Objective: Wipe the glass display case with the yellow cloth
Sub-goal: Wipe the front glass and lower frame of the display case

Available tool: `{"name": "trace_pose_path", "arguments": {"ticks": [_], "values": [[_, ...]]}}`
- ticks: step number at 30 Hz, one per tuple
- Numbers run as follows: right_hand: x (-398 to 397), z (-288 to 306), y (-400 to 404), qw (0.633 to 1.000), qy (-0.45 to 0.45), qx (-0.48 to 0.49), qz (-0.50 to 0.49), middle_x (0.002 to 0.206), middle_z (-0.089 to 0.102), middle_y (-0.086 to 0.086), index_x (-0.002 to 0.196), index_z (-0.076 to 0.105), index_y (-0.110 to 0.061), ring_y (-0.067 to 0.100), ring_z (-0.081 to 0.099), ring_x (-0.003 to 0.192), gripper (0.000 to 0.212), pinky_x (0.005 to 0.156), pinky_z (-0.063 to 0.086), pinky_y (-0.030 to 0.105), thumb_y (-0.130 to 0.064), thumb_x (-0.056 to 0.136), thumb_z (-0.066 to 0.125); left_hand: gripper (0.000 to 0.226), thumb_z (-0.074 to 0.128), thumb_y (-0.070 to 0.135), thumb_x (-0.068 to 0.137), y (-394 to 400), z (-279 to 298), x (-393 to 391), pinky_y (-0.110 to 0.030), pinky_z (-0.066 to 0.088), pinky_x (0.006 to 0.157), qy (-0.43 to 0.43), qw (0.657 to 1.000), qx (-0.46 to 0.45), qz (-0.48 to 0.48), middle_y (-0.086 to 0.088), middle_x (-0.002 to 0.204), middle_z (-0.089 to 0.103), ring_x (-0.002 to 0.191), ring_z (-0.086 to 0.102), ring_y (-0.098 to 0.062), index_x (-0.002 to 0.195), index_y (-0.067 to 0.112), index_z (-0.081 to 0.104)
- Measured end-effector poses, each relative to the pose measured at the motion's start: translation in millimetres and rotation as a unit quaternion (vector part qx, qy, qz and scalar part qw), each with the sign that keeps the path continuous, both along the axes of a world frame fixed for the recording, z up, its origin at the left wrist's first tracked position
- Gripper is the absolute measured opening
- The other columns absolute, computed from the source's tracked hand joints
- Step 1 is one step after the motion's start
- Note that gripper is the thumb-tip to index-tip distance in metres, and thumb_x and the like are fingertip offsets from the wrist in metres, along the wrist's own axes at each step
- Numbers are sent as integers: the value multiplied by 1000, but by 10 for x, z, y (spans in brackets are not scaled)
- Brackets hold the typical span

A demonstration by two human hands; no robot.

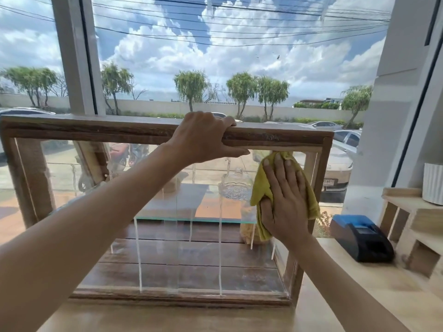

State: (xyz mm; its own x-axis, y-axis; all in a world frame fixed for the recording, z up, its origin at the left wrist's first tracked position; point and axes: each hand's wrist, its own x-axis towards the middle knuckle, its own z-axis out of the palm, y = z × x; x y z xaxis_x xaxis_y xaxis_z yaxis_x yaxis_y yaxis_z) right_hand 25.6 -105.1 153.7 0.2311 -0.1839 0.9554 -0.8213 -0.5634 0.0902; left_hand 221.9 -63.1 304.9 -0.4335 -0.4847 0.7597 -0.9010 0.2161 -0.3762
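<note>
Now: right hand (285, 202) flat, fingers (279, 168) spread, pressing yellow cloth (261, 188) (long axis vertical) on glass display case (167, 212), upper right. Left hand (203, 137) curled over its wooden top rail (84, 130); case on tabletop (335, 295).

The cloth (266, 188) is a mustard yellow with a faint green tinge, plain and unpatterned. The display case (119, 131) has a dark brown wooden frame with streaky grain and paler, worn patches along its top edge; its floor boards are a deeper reddish brown. White drip lines run down its clear front glass (167, 236), and the glass shelf (191, 220) inside shows a pale green edge. A clear jar (236, 185) inside carries a cut diamond pattern. The counter (359, 295) is light beige wood. A small machine (359, 238) on it is black with a bright blue top. The ribbed pot (432, 183) at the right is white with vertical grooves.
</note>
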Motion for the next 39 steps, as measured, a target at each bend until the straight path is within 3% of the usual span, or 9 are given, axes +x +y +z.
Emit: {"name": "trace_pose_path", "arguments": {"ticks": [4,8,13,16,21,25,28,34,39], "values": [[-102,31,-15,991,129,-27,21,155,20,4,147,26,-13,21,14,146,58,119,5,39,-24,90,33,85,41,83,69,-9,-11,-8,-30,48,69,2,1000,-5,1,-3,78,72,67,65,-22,118,16,61],[-163,-25,-62,980,194,-45,27,154,20,5,146,27,-12,20,14,146,55,120,7,39,-18,92,35,81,46,79,70,3,-9,-24,-30,48,71,17,1000,3,-5,-4,75,71,68,65,-22,119,16,62],[-183,-206,-63,976,203,-51,54,150,32,9,143,37,-9,22,22,144,48,120,10,39,-16,95,36,92,23,86,63,-5,-26,-10,-30,53,69,21,1000,1,8,0,71,70,65,65,-20,115,20,62],[-214,-446,-55,970,232,-43,57,150,33,8,143,35,-10,22,23,143,48,120,12,38,-16,95,37,90,24,86,64,-4,-32,-15,-26,46,67,19,1000,-6,7,1,71,70,64,64,-19,112,21,63],[-276,-961,-32,958,282,-32,46,155,26,5,148,27,-13,21,24,143,54,119,14,37,-16,96,40,77,43,81,71,8,-50,-18,-24,42,68,20,1000,4,-6,-1,72,70,65,64,-19,112,19,64],[-318,-1322,-15,947,318,-17,44,156,19,3,148,25,-15,19,22,144,58,117,19,35,-17,94,44,85,29,85,66,-11,-50,-19,-25,46,67,21,1000,-9,-10,1,72,71,63,65,-18,110,21,64],[-350,-1578,5,936,350,-1,36,156,23,2,148,28,-15,18,22,144,63,119,12,34,-14,90,52,87,27,84,66,-13,-52,-17,-24,45,65,22,1000,-4,-14,1,70,70,62,64,-17,109,20,65],[-378,-1792,13,928,368,22,44,156,21,3,148,30,-15,17,21,144,57,120,9,34,-9,93,40,88,25,85,65,-18,-42,-18,-24,47,65,26,1000,-3,-10,2,69,70,62,65,-17,110,19,65],[-383,-1732,169,931,355,33,80,153,29,3,147,29,-12,20,24,143,46,114,26,37,-6,101,25,84,34,84,68,27,-74,-30,-29,50,69,27,1000,-5,-8,1,70,70,64,65,-18,110,18,65]]}}
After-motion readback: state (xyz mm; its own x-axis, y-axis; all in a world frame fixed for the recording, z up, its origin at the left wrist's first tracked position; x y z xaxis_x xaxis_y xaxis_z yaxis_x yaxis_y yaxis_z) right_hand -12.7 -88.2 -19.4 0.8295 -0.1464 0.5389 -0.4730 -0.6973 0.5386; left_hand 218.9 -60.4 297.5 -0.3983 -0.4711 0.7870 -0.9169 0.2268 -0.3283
